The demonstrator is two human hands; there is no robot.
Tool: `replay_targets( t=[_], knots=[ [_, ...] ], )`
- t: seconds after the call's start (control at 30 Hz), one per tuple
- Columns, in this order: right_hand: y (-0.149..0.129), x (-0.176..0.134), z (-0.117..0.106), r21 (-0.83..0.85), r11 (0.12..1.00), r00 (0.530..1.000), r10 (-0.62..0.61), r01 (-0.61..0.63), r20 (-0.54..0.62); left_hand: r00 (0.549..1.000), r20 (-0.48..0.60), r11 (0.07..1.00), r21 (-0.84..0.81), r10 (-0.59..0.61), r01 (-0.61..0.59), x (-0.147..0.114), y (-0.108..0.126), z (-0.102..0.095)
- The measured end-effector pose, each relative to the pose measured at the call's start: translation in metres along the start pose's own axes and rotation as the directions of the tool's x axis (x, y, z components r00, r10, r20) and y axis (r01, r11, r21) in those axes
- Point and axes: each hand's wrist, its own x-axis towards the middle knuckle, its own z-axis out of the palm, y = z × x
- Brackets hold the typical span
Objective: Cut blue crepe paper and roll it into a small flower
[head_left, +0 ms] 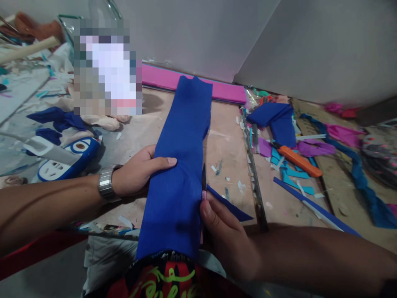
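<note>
A long strip of blue sheet material (182, 136) runs from my lap across the table toward the wall. My left hand (136, 169) is closed on its left edge, thumb on top and fingers underneath. At the right edge, my right hand (229, 231) grips a pink-handled tool with a dark pointed blade (204, 178). The blade points away from me along that edge; whether it is a knife or scissors I cannot tell. A narrow, pointed blue offcut (231, 203) sticks out to the right beside my right hand.
A folded pink strip (192, 82) lies along the wall. Left are a blue-and-white power socket (70, 159) with a white plug, and blue scraps (62, 118). Right are an orange cutter (299, 160), folded blue material (276, 120), a thin blue strip (313, 205) and coloured offcuts.
</note>
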Motion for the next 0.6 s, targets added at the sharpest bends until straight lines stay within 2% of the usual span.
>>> replay_targets(
  t=[0.27, 0.6],
  knots=[
    [0.0029, 0.0004, -0.0026, -0.039, 0.999, 0.999, -0.025, 0.023, -0.028, 0.999, -0.025, 0.999, -0.014, 0.044, -0.044, 0.0001, -0.0010, 0.0011],
    [0.0010, 0.0004, -0.0011, -0.029, 1.000, 1.000, -0.006, 0.007, 0.021, 0.998, -0.045, 0.999, 0.025, 0.040, -0.039, -0.0007, -0.0003, 0.0003]
  ],
)
